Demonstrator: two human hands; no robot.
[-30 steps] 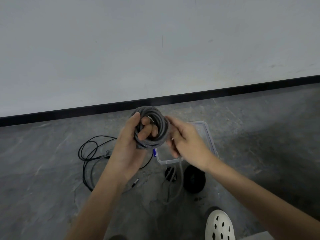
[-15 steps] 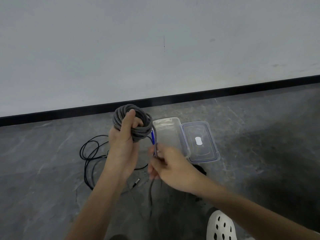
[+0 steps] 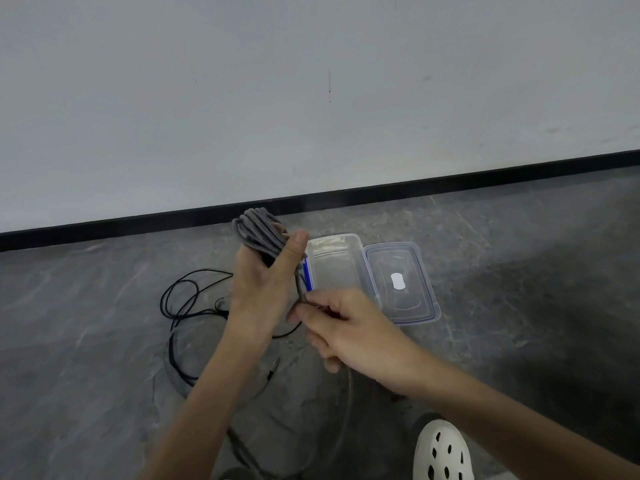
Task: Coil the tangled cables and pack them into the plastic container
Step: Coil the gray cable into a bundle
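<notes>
My left hand [image 3: 263, 285] grips a coil of grey braided cable [image 3: 258, 233], raised above the floor, with the thumb pressed along the coil's side. Just below and to the right, my right hand [image 3: 343, 327] pinches the loose strand of that grey cable, which runs down from the coil and trails to the floor. A clear plastic container [image 3: 334, 263] with a blue clip stands open on the floor behind my hands, its lid [image 3: 400, 284] lying flat beside it on the right. A thin black cable [image 3: 180, 299] lies tangled on the floor to the left.
A grey wall with a black skirting board [image 3: 450, 178] runs along the back. The floor is grey stone. A white perforated clog [image 3: 441, 452] shows at the bottom right. A small plug [image 3: 273, 367] of the black cable lies under my left forearm.
My right hand has dropped from the coil, taken the loose strand and drawn it lower. My left hand has turned the coil so the thumb faces me. The container is uncovered now.
</notes>
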